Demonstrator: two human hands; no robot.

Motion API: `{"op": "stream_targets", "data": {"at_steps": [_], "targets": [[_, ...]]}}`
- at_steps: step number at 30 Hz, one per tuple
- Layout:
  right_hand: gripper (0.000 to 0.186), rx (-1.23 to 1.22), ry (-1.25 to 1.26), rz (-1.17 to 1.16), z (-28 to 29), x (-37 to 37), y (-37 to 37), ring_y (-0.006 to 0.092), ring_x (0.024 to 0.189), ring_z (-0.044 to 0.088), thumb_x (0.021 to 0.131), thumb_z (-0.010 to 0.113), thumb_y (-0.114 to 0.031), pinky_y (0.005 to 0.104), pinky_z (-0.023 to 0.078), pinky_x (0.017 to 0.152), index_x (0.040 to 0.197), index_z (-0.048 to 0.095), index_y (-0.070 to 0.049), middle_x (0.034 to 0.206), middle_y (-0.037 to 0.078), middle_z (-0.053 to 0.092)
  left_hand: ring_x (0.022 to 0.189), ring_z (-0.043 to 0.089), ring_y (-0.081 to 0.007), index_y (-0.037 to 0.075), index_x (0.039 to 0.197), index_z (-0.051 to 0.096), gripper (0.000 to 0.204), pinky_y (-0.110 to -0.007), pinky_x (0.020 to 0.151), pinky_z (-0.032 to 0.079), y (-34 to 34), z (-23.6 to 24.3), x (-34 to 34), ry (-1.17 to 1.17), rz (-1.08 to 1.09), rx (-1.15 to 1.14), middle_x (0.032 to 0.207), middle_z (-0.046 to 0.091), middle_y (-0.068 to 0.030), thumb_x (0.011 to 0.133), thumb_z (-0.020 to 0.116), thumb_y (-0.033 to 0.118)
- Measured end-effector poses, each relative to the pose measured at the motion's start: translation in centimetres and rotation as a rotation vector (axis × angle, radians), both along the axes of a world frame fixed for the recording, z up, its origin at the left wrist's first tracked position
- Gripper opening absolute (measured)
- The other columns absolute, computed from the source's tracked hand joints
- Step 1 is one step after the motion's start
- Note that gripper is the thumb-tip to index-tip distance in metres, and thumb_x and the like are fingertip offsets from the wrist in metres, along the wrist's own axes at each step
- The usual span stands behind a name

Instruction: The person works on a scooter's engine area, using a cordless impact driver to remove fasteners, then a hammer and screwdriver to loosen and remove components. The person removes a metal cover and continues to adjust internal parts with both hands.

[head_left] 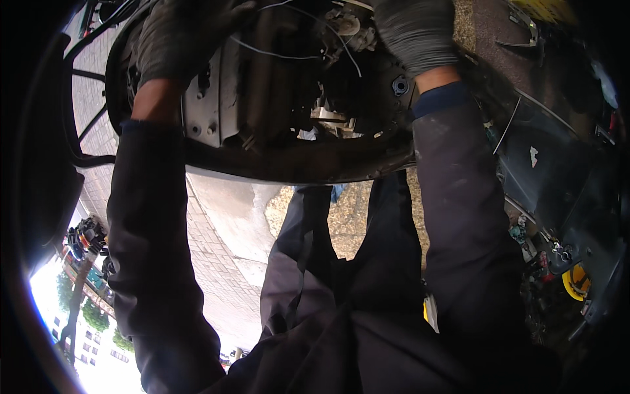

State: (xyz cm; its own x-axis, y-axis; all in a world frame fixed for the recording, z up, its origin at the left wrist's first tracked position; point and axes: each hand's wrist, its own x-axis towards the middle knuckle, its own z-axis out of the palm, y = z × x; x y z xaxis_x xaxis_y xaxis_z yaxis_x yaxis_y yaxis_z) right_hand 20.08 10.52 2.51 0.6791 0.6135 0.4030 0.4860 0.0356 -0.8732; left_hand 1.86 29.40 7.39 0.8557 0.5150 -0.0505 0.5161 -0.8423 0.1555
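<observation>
A dark, grimy machine body [295, 161] with a curved near edge spreads in front of me. My left hand [184, 39], in a grey work glove, is over its left part, by a grey metal plate [207, 108] with bolts. The left thumb stretches out to the right; the other fingers are dark and partly cut off. My right hand [417, 33], gloved too, reaches over the right side, its fingers beyond the upper edge. Between the hands run thin pale wires [279, 55], near a dirty metal mechanical part [351, 29]. Through an opening below it, light-coloured pieces show.
A black tubular frame [92, 159] stands at the left over brick paving [203, 236]. Dark panels [551, 177] and a yellow round object [576, 282] lie at the right among clutter. My legs [298, 262] are close below the body's near edge.
</observation>
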Motion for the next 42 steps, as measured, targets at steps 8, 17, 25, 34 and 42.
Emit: {"op": "stream_targets", "data": {"at_steps": [8,17,25,34,42], "targets": [[0.025,0.482,0.750,0.600,8.6,0.4,-3.1,0.0183,0.073,0.066,0.090,0.069,-0.025,0.0312,0.057,0.065,0.104,0.066,-0.004,0.084,0.009,0.068,0.081,0.067,-0.0257,0.004,0.102,0.061,0.061,-0.041,0.069,0.053,-2.2,1.3,1.8,-0.029,0.328,0.178,0.089,0.068,-0.0110,0.074,0.076,0.057],[0.032,-0.198,1.323,0.136,2.1,-9.2,-17.9,0.0142,0.065,0.065,0.087,0.075,-0.026,0.0264,0.053,0.056,0.104,0.063,-0.002,0.082,0.009,0.068,0.093,0.068,-0.0249,0.006,0.109,0.066,0.053,-0.038,0.081,0.051,-0.4,-0.8,0.5,-0.092,0.290,0.060,0.100,0.071,-0.0100,0.083,0.072,0.052],[0.028,-0.306,1.386,0.132,-2.1,-7.6,-27.4,0.0122,0.064,0.060,0.091,0.069,-0.020,0.0261,0.050,0.058,0.108,0.062,0.001,0.081,0.007,0.066,0.099,0.066,-0.0206,0.004,0.115,0.066,0.037,-0.032,0.086,0.049,-0.9,-1.1,0.4,-0.164,0.287,0.096,0.105,0.071,-0.0105,0.091,0.069,0.032],[0.021,-0.478,1.433,0.065,-6.2,-4.8,-34.9,0.0088,0.062,0.053,0.094,0.062,-0.017,0.0238,0.044,0.054,0.107,0.061,0.000,0.077,0.004,0.059,0.110,0.063,-0.0224,0.006,0.124,0.061,0.051,-0.033,0.095,0.046,2.9,-4.1,-2.7,-0.338,0.249,-0.085,0.118,0.068,-0.0098,0.087,0.071,0.039],[0.026,-0.422,1.425,0.132,-10.8,-7.5,-36.3,0.0110,0.063,0.055,0.091,0.069,-0.020,0.0249,0.044,0.055,0.106,0.061,0.001,0.079,0.006,0.061,0.096,0.065,-0.0155,0.007,0.122,0.064,0.042,-0.030,0.081,0.049,4.3,-4.6,-3.6,-0.316,0.231,-0.027,0.109,0.070,-0.0049,0.097,0.055,0.039]]}}
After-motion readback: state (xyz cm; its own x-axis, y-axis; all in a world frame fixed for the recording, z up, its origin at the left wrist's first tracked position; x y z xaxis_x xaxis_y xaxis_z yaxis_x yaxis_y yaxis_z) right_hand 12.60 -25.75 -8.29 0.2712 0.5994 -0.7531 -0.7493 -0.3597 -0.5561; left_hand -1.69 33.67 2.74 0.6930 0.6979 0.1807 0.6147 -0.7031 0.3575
